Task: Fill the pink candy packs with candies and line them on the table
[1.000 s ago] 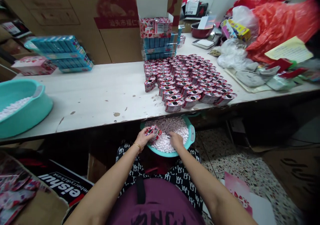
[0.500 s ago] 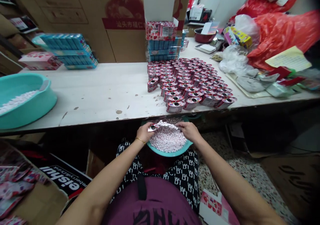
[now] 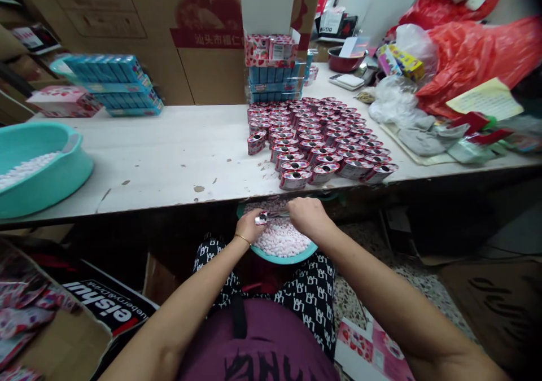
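Observation:
A turquoise basin (image 3: pixel 284 259) of small white candies (image 3: pixel 283 239) sits at my lap, partly under the table edge. My left hand (image 3: pixel 249 226) is closed around a small pink-and-white candy container (image 3: pixel 261 218), its dark round opening facing up. Above the candies, my right hand (image 3: pixel 308 214) is closed in a fist, knuckles up. A thin greyish, shiny piece (image 3: pixel 277 214) runs from this fist toward the container; its kind is not clear, and the fist hides its far end. On the table just ahead stand rows of the same oval containers (image 3: pixel 326 170), dark openings upward.
A second turquoise basin (image 3: pixel 46 186) with white candies stands at the table's left. Blue packs (image 3: pixel 110 82) and a pink box (image 3: pixel 63 101) are behind it. Red plastic bags (image 3: pixel 483 59) crowd the right side. An open carton (image 3: pixel 71 341) holds pink packets at lower left.
My right hand has moved left and turned knuckles up, nearer the container. The heap of candies seen between my hands is gone from there. My left hand has shifted slightly, still holding the container.

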